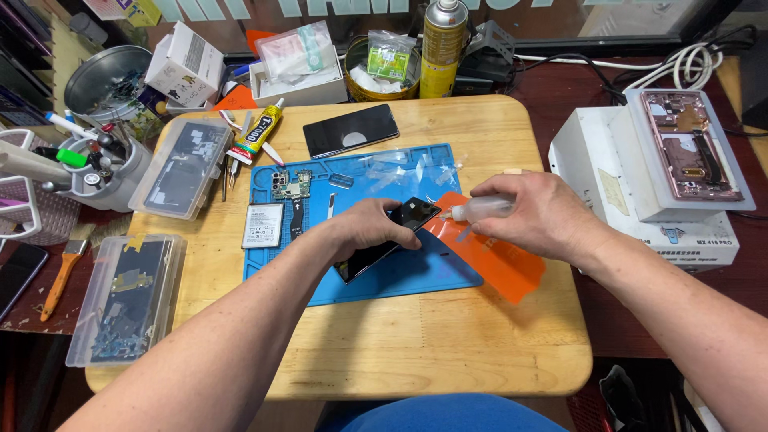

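phone (384,240): middle hidden under left hand (370,228); squeeze bottle (480,210): body mostly covered

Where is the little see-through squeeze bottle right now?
In the head view, the squeeze bottle is in the right hand, right of centre, its tip pointing at the dark phone that the left hand steadies on the blue mat.

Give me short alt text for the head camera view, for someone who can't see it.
A person's left hand steadies a dark phone on a blue work mat while the right hand aims a small squeeze bottle at its upper corner, on a cluttered wooden table.
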